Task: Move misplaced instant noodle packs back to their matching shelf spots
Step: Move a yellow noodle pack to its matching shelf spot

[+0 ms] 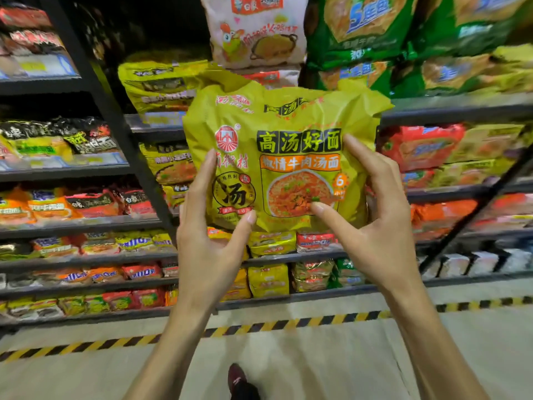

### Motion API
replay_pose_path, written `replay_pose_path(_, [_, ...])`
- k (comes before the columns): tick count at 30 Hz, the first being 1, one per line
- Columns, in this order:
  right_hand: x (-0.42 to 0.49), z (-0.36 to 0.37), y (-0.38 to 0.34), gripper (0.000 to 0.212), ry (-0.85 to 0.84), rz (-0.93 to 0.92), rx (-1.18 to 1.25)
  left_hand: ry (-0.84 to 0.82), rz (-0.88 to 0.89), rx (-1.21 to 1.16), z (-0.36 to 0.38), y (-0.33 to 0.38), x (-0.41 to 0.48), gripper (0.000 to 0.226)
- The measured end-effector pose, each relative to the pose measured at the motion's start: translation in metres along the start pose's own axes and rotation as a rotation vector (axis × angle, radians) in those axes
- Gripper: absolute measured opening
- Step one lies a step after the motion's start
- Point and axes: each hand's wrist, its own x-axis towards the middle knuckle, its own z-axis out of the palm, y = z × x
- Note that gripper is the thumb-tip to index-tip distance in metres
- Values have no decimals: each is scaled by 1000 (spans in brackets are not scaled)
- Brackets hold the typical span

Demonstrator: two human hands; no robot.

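Yellow noodle pack (282, 157), carrying step: held upright between left hand (207, 241) and right hand (375, 226), each grip pinching a lower side; next move likely up-left of the grip, onto matching yellow packs (158, 82).

The yellow noodle pack (282, 157) hides part of the shelf (450, 111) behind it. The white pack (256, 33) and the green packs (375, 30) at the top are cut by the upper edge. The packs at the left (52, 207) are blurred, their print unreadable. The bottom edge cuts the shoe (239, 382).
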Motion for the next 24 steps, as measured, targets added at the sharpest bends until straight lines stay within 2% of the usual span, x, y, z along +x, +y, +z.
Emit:
replay_pose_path(11, [-72,-124,-3,83,220,124,-118,-232,61,-187,92,61,-38,83])
replay_pose_path(24, [-81,-232,61,84,402,217,-195,-420,62,-309,232,100,-26,82])
